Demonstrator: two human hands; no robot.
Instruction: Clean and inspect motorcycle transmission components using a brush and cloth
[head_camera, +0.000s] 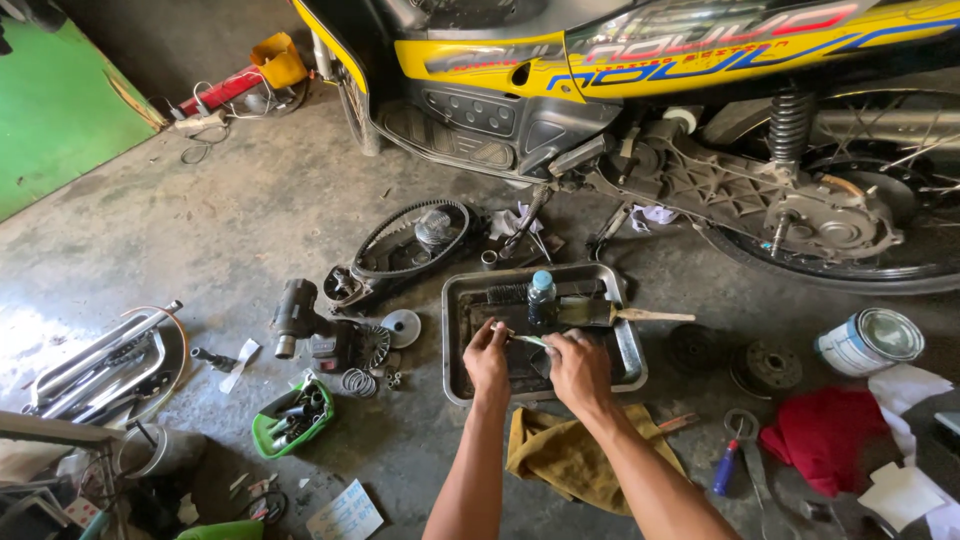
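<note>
Both my hands reach over a grey metal tray (455, 340) lying on the concrete floor. My left hand (487, 358) pinches one end of a small thin light-coloured object (527, 340). My right hand (578, 368) grips its other end, fingers closed. What the object is stays too small to tell. In the tray lie a black bristle brush (505, 294), a small plastic bottle with a blue cap (541, 297) and a paintbrush with a wooden handle (620, 315). A mustard-yellow rag (560, 455) lies below the tray, under my right forearm.
A yellow motorbike (650, 60) with its engine side exposed stands at the top. A drive belt (410, 238), an impact wrench (295, 315), a green parts tray (290, 420), round clutch parts (762, 366), a tin can (868, 340), a red cloth (820, 435) and a blue-handled screwdriver (726, 465) lie around.
</note>
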